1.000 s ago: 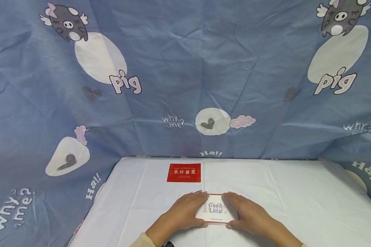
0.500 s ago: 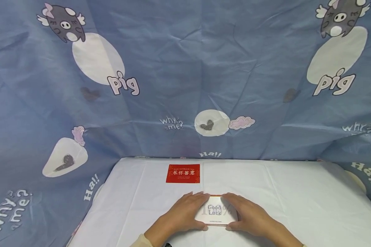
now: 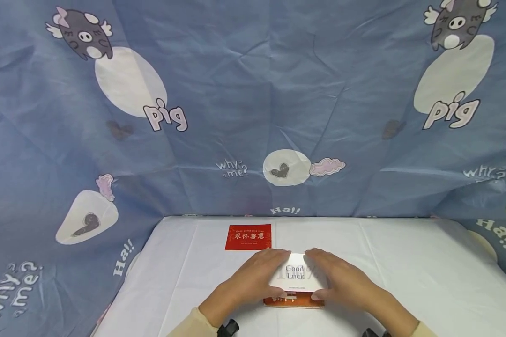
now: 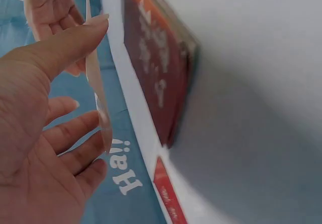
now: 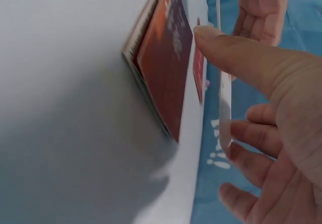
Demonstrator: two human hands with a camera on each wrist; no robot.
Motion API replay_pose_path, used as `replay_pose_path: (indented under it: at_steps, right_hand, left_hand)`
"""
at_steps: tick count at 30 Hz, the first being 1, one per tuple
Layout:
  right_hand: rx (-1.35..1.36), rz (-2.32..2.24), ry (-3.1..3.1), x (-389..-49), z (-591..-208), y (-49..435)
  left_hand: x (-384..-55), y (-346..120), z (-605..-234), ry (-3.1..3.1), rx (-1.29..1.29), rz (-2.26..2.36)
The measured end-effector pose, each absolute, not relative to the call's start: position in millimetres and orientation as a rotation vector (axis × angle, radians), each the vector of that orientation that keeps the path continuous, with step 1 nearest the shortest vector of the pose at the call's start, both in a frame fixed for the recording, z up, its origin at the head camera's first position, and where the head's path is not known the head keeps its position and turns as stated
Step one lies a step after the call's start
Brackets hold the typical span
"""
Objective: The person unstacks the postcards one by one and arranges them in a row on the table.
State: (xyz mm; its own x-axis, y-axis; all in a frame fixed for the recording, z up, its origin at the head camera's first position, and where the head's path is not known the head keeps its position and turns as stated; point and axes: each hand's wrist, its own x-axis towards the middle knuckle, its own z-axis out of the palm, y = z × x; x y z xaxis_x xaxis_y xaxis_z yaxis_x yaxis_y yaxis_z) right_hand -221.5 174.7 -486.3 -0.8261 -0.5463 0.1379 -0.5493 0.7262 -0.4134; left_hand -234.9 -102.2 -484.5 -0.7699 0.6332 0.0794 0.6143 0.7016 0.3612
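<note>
A white card printed "Good Luck" is raised above a stack of cards with an orange-red top. My left hand pinches its left side between thumb and fingertips. On the opposite side, my right hand pinches it the same way. Both wrist views show the card edge-on as a thin strip, apart from the stack. The stack lies on the white surface and shows pale lettering on its dark red-orange face. Most of the stack is hidden under the card in the head view.
Behind the hands, a red card with white characters lies flat on the white-covered table. A blue cloth printed with pigs and words rises behind the table and along its sides.
Both hands have lifted the white card up and slightly away from the stack, whose orange top now shows below it. The red card has stayed in place.
</note>
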Motion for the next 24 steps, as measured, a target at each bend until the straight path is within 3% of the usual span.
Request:
replay_pose_path:
  at_steps: [24]
  right_hand:
    - [0.898, 0.654, -2.843, -281, -473, 192]
  left_hand:
    - [-290, -74, -479, 2.898, 0.994, 0.551]
